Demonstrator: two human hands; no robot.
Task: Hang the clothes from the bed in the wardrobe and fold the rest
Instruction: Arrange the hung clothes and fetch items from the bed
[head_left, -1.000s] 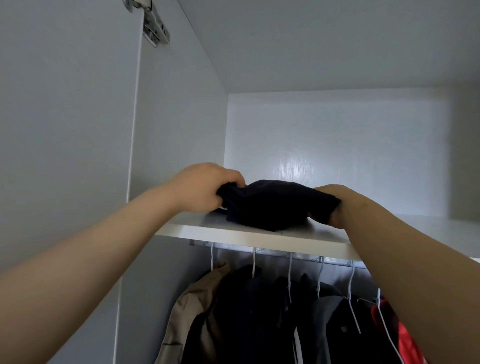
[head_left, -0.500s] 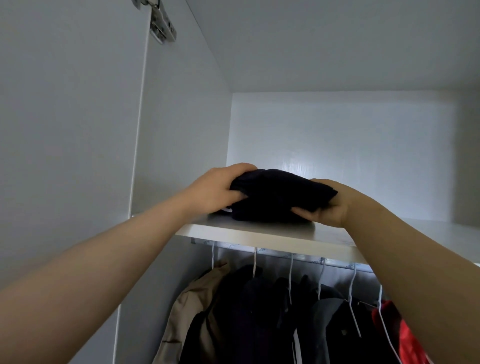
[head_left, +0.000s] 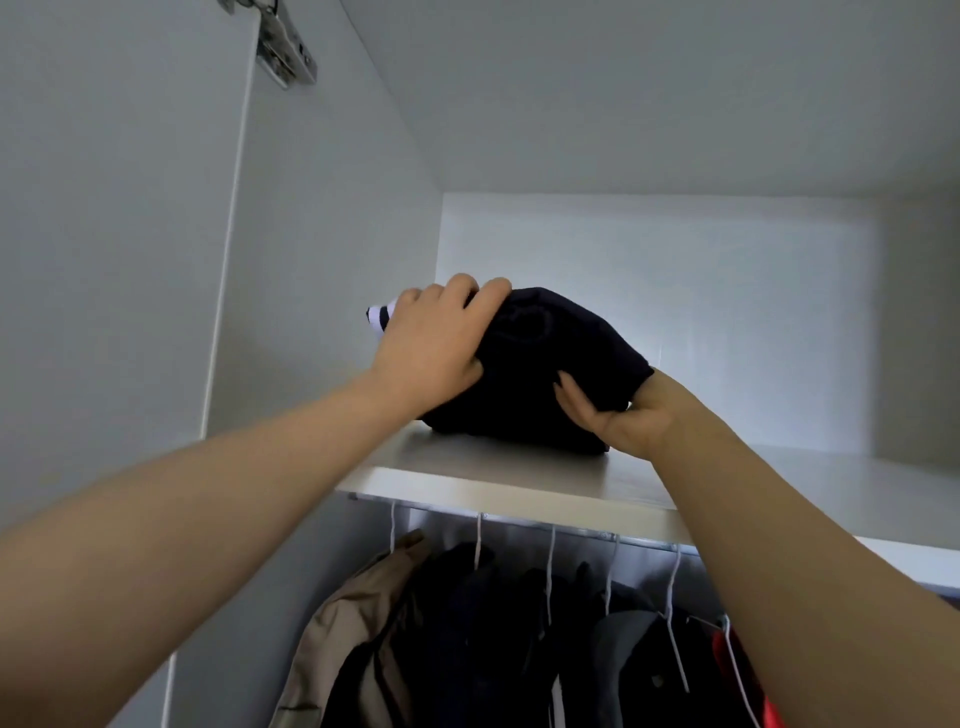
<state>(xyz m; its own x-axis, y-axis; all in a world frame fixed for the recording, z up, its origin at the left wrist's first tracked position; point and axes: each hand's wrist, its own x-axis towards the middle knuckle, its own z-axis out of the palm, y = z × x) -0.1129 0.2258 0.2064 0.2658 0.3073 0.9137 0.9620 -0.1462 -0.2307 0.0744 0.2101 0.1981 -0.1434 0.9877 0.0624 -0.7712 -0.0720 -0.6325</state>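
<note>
left grip (head_left: 431, 353) and right grip (head_left: 618, 423) clutch the dark garment (head_left: 545, 358) on the wardrobe shelf (head_left: 467, 480) above hanging coats (head_left: 467, 634).

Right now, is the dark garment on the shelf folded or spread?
Folded: the dark garment sits as a compact bundle on the shelf.

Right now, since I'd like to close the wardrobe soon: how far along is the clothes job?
Done: jackets hang on the rail below the shelf. In hand: the left hand and right hand grip a folded dark garment resting on the shelf, not yet released. Left: letting it go; whether more clothes wait elsewhere cannot be seen.
</note>
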